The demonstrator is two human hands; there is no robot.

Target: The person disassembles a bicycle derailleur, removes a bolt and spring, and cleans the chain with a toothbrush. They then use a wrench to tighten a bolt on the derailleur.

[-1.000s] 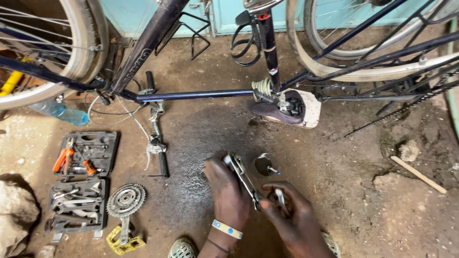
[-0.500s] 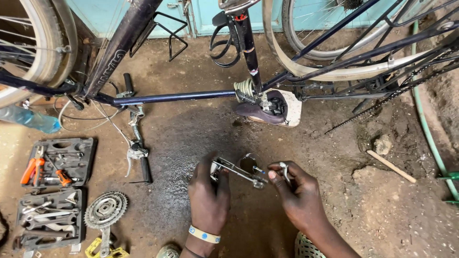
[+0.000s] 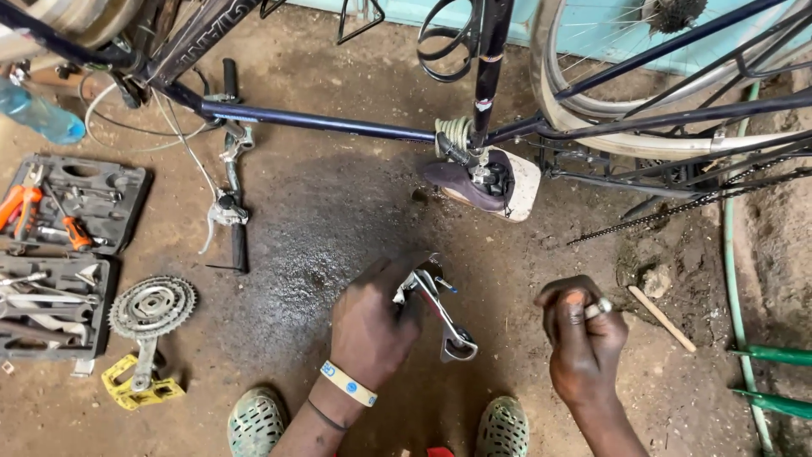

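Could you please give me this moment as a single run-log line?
left hand: grips metal derailleur | right hand: pinches small metal part | hands apart | near: upturned bicycle saddle, crankset with yellow pedal, open tool case

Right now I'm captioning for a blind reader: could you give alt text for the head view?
A left hand grips a metal derailleur above oily dirt ground, while the right hand pinches a small metal part. An upturned bicycle's saddle rests ahead; an open tool case and crankset lie left.
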